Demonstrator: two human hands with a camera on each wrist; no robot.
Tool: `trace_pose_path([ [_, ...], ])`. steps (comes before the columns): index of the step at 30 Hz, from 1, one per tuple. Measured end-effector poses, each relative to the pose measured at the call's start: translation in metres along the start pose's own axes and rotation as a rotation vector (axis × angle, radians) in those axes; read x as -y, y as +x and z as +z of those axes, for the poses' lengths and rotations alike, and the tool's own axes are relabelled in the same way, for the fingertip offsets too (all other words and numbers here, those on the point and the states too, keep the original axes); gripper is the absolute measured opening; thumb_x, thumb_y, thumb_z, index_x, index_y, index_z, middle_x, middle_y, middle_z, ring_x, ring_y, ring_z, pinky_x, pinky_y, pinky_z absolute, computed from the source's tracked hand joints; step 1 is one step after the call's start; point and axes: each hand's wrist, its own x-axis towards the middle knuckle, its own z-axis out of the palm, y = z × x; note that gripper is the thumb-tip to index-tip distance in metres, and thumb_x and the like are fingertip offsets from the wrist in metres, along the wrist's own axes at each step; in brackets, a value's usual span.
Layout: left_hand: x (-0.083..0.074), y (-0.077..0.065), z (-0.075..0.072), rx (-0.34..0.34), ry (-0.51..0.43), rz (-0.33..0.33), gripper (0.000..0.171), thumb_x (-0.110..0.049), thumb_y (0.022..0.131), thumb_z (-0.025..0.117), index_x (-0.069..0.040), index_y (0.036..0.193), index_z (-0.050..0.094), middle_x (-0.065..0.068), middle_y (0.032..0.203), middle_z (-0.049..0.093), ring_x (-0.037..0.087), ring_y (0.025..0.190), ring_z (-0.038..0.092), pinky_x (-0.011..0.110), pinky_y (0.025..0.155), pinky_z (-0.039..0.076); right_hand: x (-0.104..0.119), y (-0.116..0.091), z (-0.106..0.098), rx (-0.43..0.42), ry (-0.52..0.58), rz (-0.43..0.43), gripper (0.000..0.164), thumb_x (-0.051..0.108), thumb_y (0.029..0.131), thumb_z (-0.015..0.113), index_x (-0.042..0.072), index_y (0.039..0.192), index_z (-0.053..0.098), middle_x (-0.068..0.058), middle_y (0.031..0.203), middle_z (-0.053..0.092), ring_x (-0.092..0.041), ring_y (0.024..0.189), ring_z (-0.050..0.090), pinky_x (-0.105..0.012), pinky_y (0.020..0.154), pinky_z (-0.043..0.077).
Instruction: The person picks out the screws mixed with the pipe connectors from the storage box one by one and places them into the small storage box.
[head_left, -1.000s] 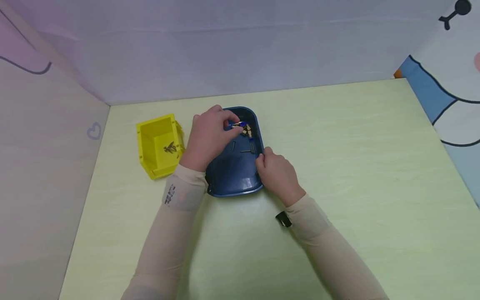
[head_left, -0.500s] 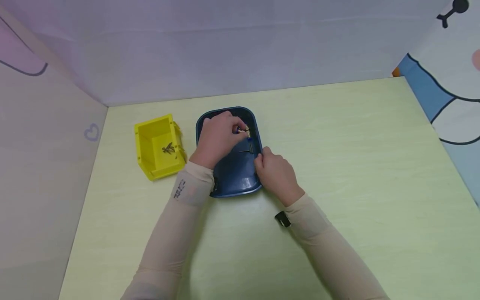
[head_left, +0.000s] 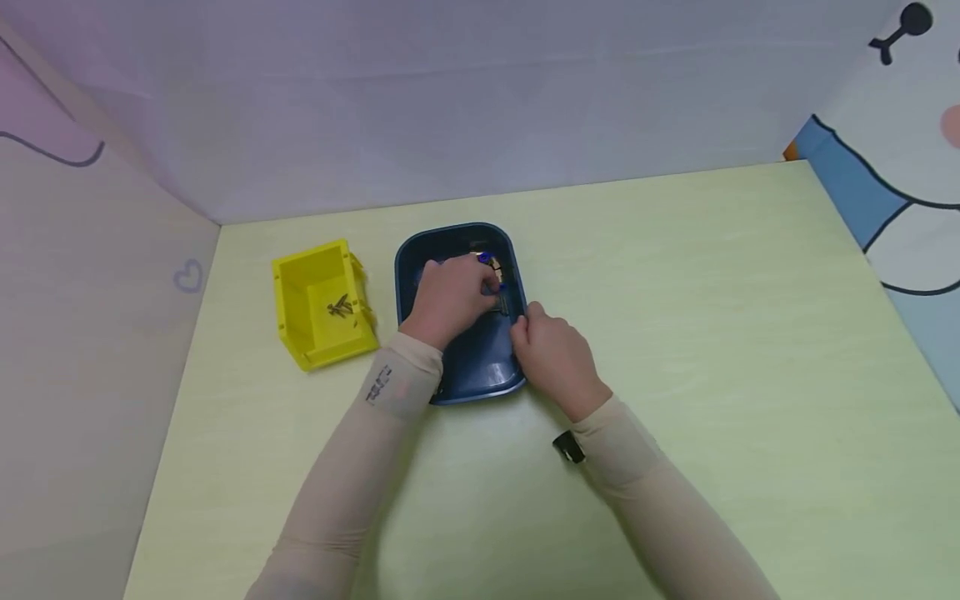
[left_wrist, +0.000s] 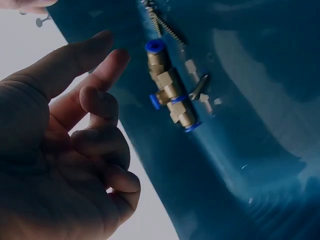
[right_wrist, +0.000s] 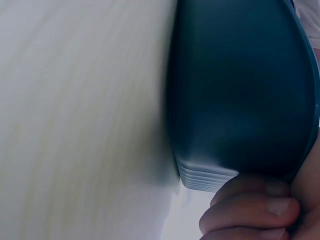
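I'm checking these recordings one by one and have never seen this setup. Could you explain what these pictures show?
No machine here: a person works bare-handed. The wide picture comes from a head camera, the two close ones from a camera on each wrist. On the table stand a dark blue tray and a yellow bin holding small metal pieces. The right hand grips the tray's edge. The left hand reaches over the tray, near brass fittings with blue ends, and appears to hold nothing.

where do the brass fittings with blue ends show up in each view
Head: the brass fittings are in the dark blue tray, near picture centre.
Left wrist: just above centre.
Right wrist: not in it.
Shared landmark: the dark blue tray, in all three views.
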Motion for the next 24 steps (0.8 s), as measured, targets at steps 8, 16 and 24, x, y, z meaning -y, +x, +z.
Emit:
trace_pose_path([
  [8,0.0,0.003,0.009,0.013,0.031,0.008,0.012,-0.028,0.091,0.073,-0.022,0.1,0.078,-0.003,0.102,0.072,0.016,0.094,0.061,0.046,0.089,0.038,0.0,-0.001,-0.001,-0.007,0.009,-0.009,0.027,0.026,0.102,0.038,0.006,0.087,0.048,-0.011,0.062,0.051,-0.026,0.054,0.052,-0.038,0.046,0.038],
  [16,0.0,0.007,0.013,-0.008,0.078,0.017,0.009,-0.026,0.089,0.074,-0.021,0.095,0.079,-0.004,0.096,0.074,0.015,0.087,0.063,0.045,0.086,0.04,0.001,-0.001,-0.001,-0.01,0.01,-0.007,0.027,0.026,0.102,0.037,0.006,0.087,0.048,-0.01,0.063,0.052,-0.027,0.054,0.053,-0.038,0.047,0.038],
  [24,-0.003,0.01,0.016,0.051,0.128,-0.02,0.011,-0.028,0.091,0.072,-0.019,0.093,0.077,-0.001,0.092,0.074,0.017,0.082,0.061,0.046,0.09,0.037,0.0,-0.001,-0.001,-0.008,0.006,0.0,0.027,0.027,0.101,0.038,0.007,0.087,0.048,-0.011,0.063,0.053,-0.028,0.055,0.054,-0.04,0.048,0.039],
])
